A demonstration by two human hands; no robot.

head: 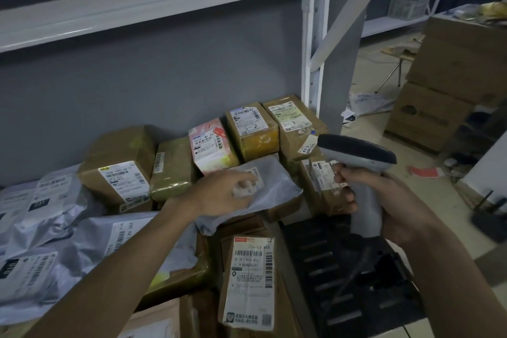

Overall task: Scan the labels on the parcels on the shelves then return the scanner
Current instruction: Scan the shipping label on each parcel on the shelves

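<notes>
The scanner [359, 170] is gripped by its handle in the right hand [384, 206], head aimed left over the parcels on the shelf [153, 3]. The left hand [225, 192] lies on a grey bag [274, 189], fingers relaxed and touching its label [253, 177]. Brown boxes [120, 162] and more grey bags [41, 214] crowd around it.

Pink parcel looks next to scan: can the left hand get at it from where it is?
Probably yes. The left hand rests on the grey bag just before the pink parcel, with nothing between them.
</notes>
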